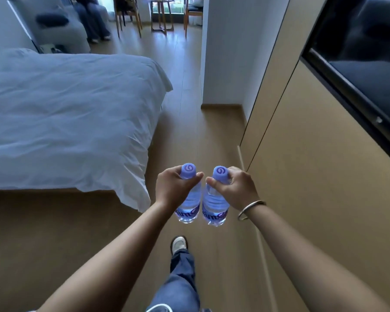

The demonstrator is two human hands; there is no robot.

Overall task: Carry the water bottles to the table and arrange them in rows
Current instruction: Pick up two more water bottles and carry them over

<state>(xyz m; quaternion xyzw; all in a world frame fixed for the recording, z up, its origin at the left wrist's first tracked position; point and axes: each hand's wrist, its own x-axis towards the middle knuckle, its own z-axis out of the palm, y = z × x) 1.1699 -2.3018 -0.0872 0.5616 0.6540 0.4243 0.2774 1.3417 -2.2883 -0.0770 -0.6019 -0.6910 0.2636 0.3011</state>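
I carry two clear water bottles with purple caps, upright and side by side above the wooden floor. My left hand [172,188] grips the neck of the left bottle [189,204] just under its cap. My right hand [235,190], with a metal bangle at the wrist, grips the neck of the right bottle [214,207]. The two bottles nearly touch at their bodies. A small wooden table [162,14] stands far ahead near the window.
A bed with a white duvet [65,118] fills the left side. A tan cabinet wall [313,176] with a dark screen [365,64] runs along the right. A white wall corner [223,52] narrows the floor passage ahead. Chairs and a seated person are far back.
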